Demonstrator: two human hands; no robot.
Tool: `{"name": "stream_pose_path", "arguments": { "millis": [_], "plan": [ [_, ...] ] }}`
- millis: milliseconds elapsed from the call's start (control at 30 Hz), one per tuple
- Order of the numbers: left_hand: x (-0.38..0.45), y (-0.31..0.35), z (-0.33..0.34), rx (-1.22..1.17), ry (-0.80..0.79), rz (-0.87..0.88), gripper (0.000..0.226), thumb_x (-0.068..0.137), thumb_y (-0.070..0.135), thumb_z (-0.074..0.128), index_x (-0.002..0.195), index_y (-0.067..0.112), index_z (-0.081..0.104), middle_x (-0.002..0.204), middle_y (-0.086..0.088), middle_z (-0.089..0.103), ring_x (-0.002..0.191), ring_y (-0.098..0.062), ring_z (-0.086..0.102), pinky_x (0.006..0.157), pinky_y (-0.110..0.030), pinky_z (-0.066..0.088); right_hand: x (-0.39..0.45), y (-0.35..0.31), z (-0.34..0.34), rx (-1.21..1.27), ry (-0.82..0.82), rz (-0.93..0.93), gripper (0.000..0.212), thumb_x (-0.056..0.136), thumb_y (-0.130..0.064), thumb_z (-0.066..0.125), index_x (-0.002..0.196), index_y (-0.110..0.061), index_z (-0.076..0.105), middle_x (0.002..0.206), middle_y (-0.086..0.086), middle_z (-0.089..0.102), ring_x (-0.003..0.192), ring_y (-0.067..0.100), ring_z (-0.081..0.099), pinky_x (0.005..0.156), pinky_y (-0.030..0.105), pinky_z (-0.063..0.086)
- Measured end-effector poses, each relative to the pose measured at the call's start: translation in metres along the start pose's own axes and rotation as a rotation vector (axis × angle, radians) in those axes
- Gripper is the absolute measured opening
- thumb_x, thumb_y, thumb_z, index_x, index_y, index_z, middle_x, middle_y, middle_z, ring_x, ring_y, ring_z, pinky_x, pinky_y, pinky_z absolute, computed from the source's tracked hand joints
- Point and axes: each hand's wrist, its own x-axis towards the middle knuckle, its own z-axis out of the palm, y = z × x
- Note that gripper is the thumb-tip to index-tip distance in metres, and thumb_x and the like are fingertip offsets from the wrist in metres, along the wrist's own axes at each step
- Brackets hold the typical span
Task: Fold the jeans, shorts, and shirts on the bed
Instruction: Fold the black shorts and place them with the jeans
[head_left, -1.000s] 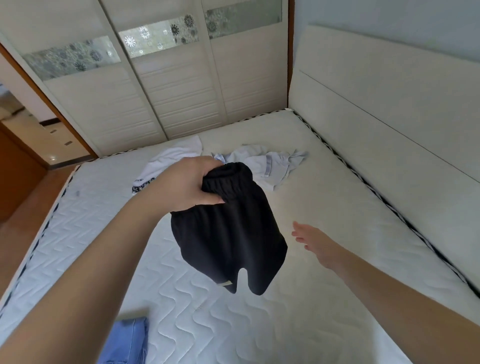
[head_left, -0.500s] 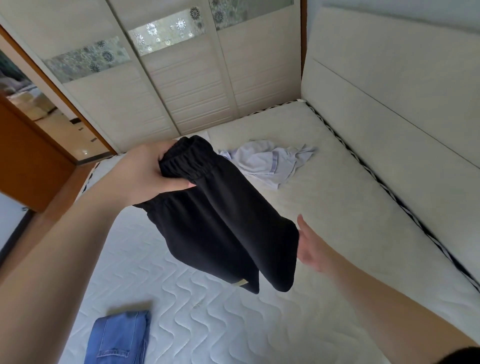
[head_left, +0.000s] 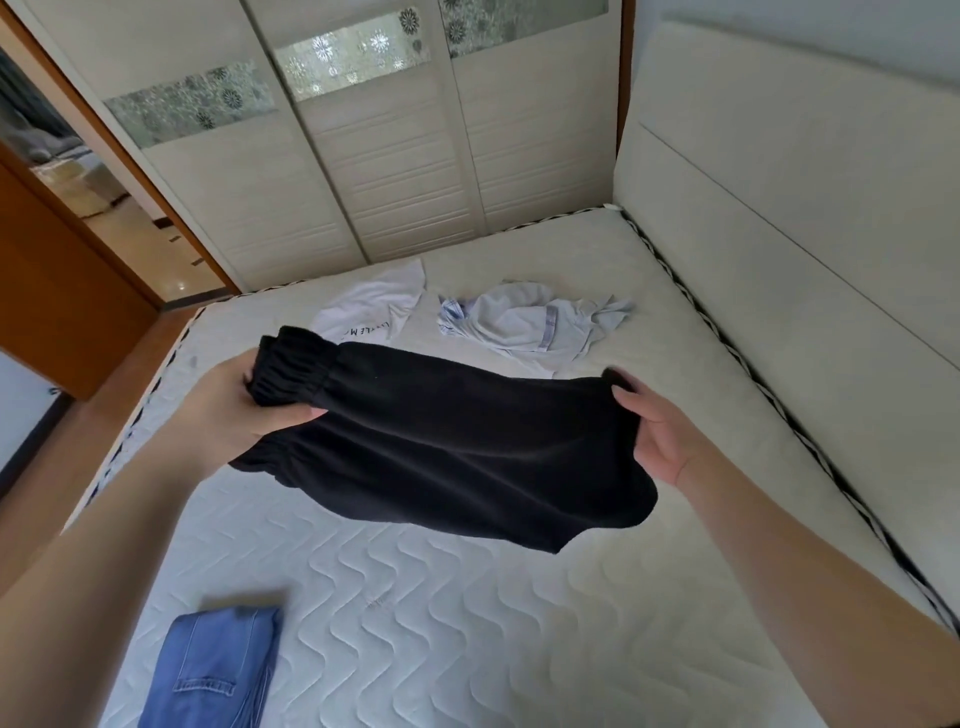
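Black shorts (head_left: 457, 441) hang stretched sideways in the air above the quilted white mattress (head_left: 415, 623). My left hand (head_left: 244, 405) grips their bunched elastic waistband at the left. My right hand (head_left: 660, 436) grips the leg end at the right, fingers tucked behind the cloth. Folded blue jeans (head_left: 213, 670) lie at the near left of the bed. A white printed shirt (head_left: 371, 309) and a crumpled pale blue shirt (head_left: 530, 325) lie at the far side.
A padded cream headboard (head_left: 805, 234) runs along the right. Sliding wardrobe doors (head_left: 363, 171) stand just past the bed's far edge. A wooden door (head_left: 57, 291) and floor are at the left.
My right hand, which was open beside the hanging shorts, has taken hold of their leg end. Both hands have pulled the shorts out sideways, and the view has tilted up.
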Motion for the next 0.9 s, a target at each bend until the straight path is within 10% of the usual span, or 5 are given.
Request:
{"name": "stream_pose_path", "arguments": {
  "millis": [300,467,900],
  "plan": [
    [-0.029,-0.070,0.041,-0.280,0.022,-0.186,0.038,0.066,0.005,0.084,0.099,0.021,0.073,0.098,0.000,0.076,0.089,-0.013,0.072,0.074,-0.031,0.052,-0.007,-0.028,-0.020,-0.404,-0.029,-0.143,0.029,0.090,-0.029,0.068,0.118,-0.024,0.070,0.124,0.006,0.066,0.121,0.023,0.059,0.110,0.045,0.040],
    [-0.060,-0.106,0.062,-0.351,-0.002,-0.302,0.040,0.059,0.011,0.090,0.094,0.022,0.075,0.097,-0.001,0.076,0.087,-0.012,0.072,0.076,-0.032,0.052,-0.011,-0.022,-0.024,-0.595,-0.058,-0.137,0.052,0.073,-0.056,0.077,0.118,-0.030,0.069,0.114,-0.003,0.071,0.108,0.017,0.067,0.089,0.031,0.052],
    [-0.186,-0.212,0.137,-0.559,-0.024,-0.555,0.035,0.079,0.012,0.080,0.111,0.018,0.068,0.103,0.002,0.075,0.097,-0.013,0.071,0.085,-0.035,0.055,-0.082,0.054,0.008,-0.783,0.069,-0.139,0.019,0.090,-0.020,0.068,0.100,-0.035,0.073,0.100,-0.004,0.074,0.094,0.013,0.068,0.077,0.024,0.052]
  ]
}}
